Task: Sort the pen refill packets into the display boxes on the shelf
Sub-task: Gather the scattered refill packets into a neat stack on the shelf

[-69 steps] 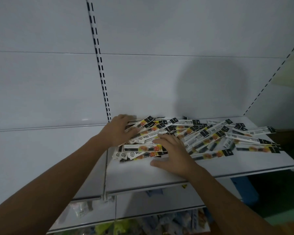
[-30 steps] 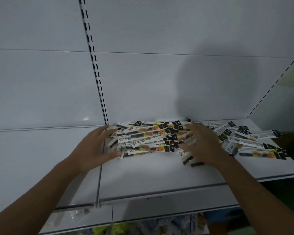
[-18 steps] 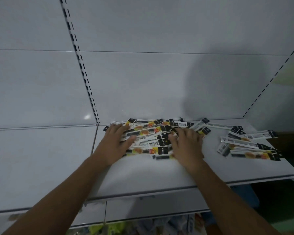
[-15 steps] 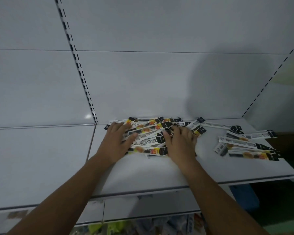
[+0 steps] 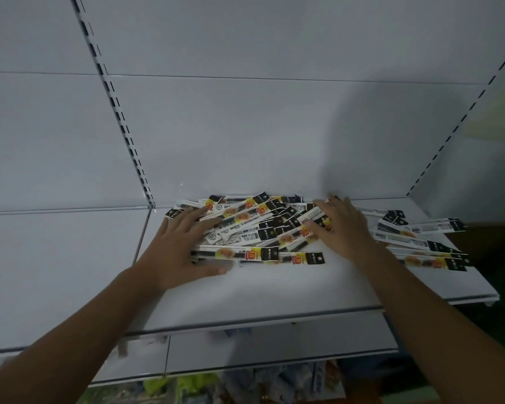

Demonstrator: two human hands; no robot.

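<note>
A heap of long, narrow pen refill packets [image 5: 247,225], white with black ends and orange-yellow print, lies on the white shelf [image 5: 274,290] against the back panel. My left hand [image 5: 181,246] rests flat on the heap's left end, fingers spread, thumb along the front edge. My right hand [image 5: 343,228] lies flat on the heap's right end, fingers spread over the packets. Neither hand grips a packet. A smaller loose group of packets [image 5: 420,243] lies to the right of my right hand. No display box is in view.
A slotted upright [image 5: 120,123] runs down the back panel at the left, another [image 5: 461,121] at the right. The shelf's front edge [image 5: 260,320] is near my forearms. Below it, a lower shelf holds colourful goods [image 5: 245,383].
Both hands pushed the spread packets together into a tighter heap. Since half a second ago my right hand has shifted right to the heap's right end, widening the gap between my hands.
</note>
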